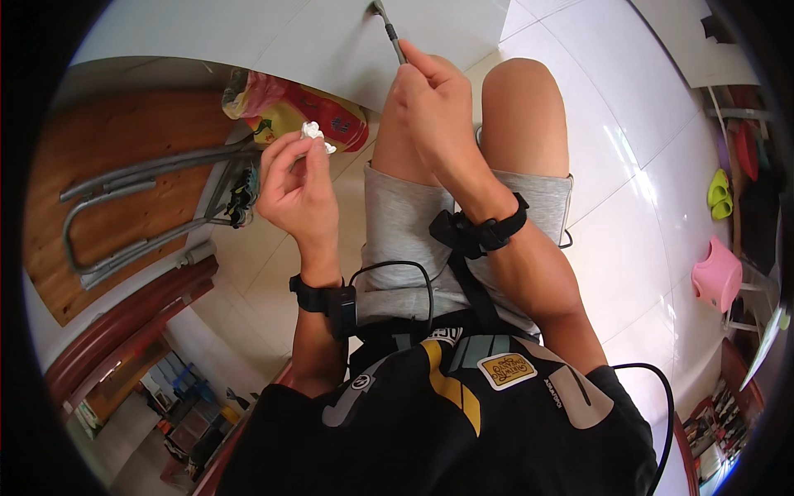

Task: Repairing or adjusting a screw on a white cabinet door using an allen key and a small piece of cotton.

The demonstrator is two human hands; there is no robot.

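A small white crumpled wad (pixel 313 132) is sitting left of centre in the upper frame, pinched between the fingertips of the left hand (pixel 299 186). Just to its right, the right hand (pixel 434 107) is gripping a thin grey tool (pixel 389 29) in clenched fingers, its shaft poking toward the top edge. Behind the wad, a red and yellow bag (pixel 318 116) is lying beside a grey metal frame (pixel 141 207) at the upper left.

left hand (pixel 299 186) raised, fingertips pinched, right hand (pixel 434 103) raised, fist closed
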